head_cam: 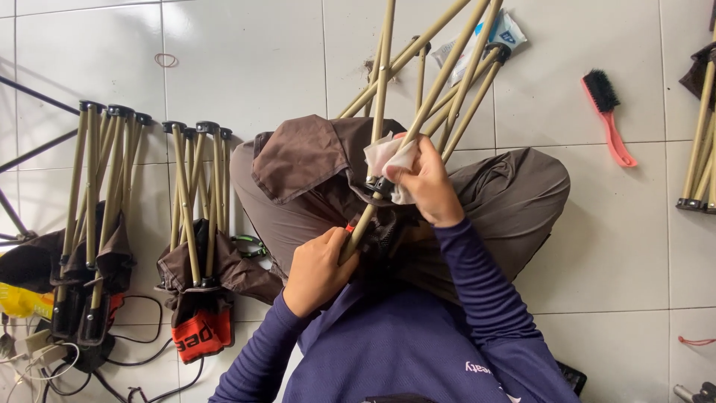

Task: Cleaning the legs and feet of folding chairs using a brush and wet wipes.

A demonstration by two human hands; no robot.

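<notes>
The right hand (427, 186) pinched a crumpled white wipe (388, 158) against a tan metal pole of the folding chair frame (418, 82) at the centre of the frame, while the left hand (317, 270) was clenched lower on the same pole — apparently near a red fitting, though it was partly hidden. The frame's brown fabric (313, 160) lay across the lap. Two folded tan frames (149, 194) lay at left — a pink brush (610, 118) upper right.
</notes>
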